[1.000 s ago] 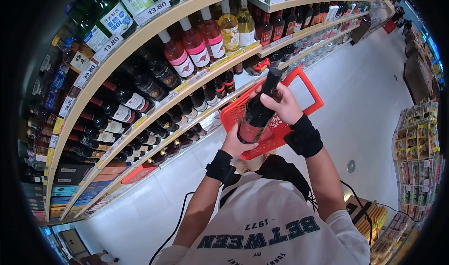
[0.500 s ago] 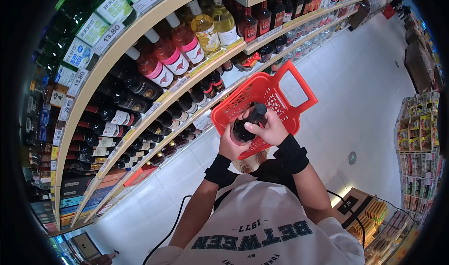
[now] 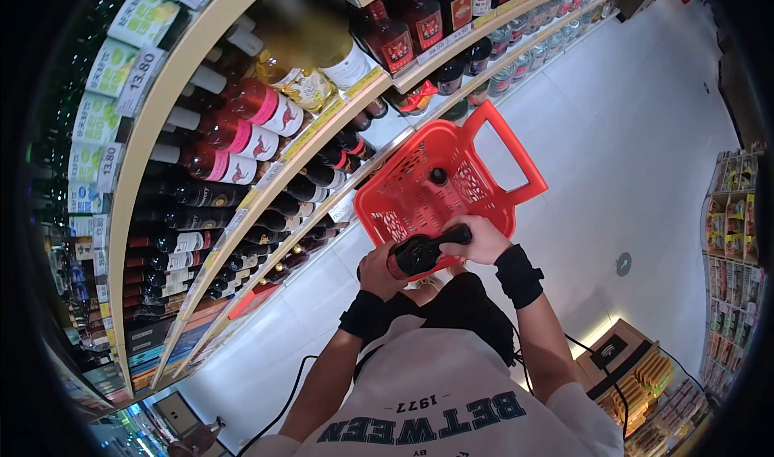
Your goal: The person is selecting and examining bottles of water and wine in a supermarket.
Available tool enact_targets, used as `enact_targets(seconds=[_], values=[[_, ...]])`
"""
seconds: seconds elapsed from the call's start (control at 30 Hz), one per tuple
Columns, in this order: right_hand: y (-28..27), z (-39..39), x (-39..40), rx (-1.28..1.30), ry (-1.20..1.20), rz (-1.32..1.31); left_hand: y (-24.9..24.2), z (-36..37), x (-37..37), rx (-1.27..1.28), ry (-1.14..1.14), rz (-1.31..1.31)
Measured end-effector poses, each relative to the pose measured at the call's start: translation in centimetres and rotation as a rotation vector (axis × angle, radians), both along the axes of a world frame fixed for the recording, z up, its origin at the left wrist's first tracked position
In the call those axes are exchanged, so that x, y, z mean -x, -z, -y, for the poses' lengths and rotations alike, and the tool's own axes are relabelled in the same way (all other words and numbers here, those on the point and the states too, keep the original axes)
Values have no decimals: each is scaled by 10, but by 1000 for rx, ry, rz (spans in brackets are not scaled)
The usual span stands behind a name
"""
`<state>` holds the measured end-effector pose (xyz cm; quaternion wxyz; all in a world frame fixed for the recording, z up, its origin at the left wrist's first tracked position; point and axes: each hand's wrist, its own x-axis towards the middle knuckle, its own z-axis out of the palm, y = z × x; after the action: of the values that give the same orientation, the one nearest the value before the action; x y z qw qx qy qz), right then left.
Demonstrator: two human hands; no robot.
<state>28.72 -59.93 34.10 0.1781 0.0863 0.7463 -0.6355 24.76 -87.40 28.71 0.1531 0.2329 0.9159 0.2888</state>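
A dark bottle (image 3: 418, 254) is held tilted on its side over the near rim of a red shopping basket (image 3: 526, 193). My left hand (image 3: 377, 272) is closed round the bottle's body at its base end. The fingers of my right hand (image 3: 481, 241) are wrapped round the neck, near the cap, which points to the right. Part of the bottle's label is covered by my left hand. Inside the basket shows a small dark round object (image 3: 438, 176), too small to name.
Curved shelves (image 3: 129, 207) on the left carry rows of bottles, including pink-labelled bottles (image 3: 262, 144) and dark wine bottles. Price tags (image 3: 139, 81) line the edges. Packaged goods (image 3: 732, 296) stand on a rack at right. A cardboard box (image 3: 617, 346) is at lower right.
The bottle has come nearer my body and tipped from pointing up at the camera to lying sideways. My hands have moved back with it, and the dark round object in the basket now shows.
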Motion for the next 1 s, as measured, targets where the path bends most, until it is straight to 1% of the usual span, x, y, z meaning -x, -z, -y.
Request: enact_targets(seconds=[0.1, 0.13, 0.2, 0.23, 0.33, 0.37, 0.47, 0.5, 0.6, 0.63, 0.73, 0.83, 0.93, 1.0], values=[[22, -2, -4, -112, -86, -32, -6, -4, -3, 35, 0, 78], [24, -1, -5, -35, -89, 47, -6, -3, -3, 36, 11, 104], [25, 6, -4, 118, -85, 206, 16, 6, -4, 26, 28, 95], [21, 11, -4, 129, -72, 255, 27, 12, -4, 19, 41, 95], [34, 20, -6, 38, -112, 393, 54, 24, 5, -12, 153, 139], [35, 24, -5, -29, -129, 424, 64, 26, 14, -13, 201, 160], [63, 40, -14, -271, -163, 380, 94, 31, 25, -27, 263, 193], [63, 42, -11, -134, -118, 479, 99, 30, 30, -34, 280, 178], [88, 46, -9, -24, -118, 665, 124, 32, 41, -22, 320, 157], [101, 48, -9, -30, -138, 666, 134, 33, 44, -15, 334, 161], [139, 55, -6, -208, -258, 500, 174, 34, 56, -38, 393, 137], [169, 63, -4, -172, -200, 567, 212, 31, 64, -98, 458, 78], [192, 70, -6, -181, -143, 554, 235, 18, 72, -80, 475, 148], [200, 75, -5, -327, -122, 496, 261, 11, 77, -92, 499, 148]])
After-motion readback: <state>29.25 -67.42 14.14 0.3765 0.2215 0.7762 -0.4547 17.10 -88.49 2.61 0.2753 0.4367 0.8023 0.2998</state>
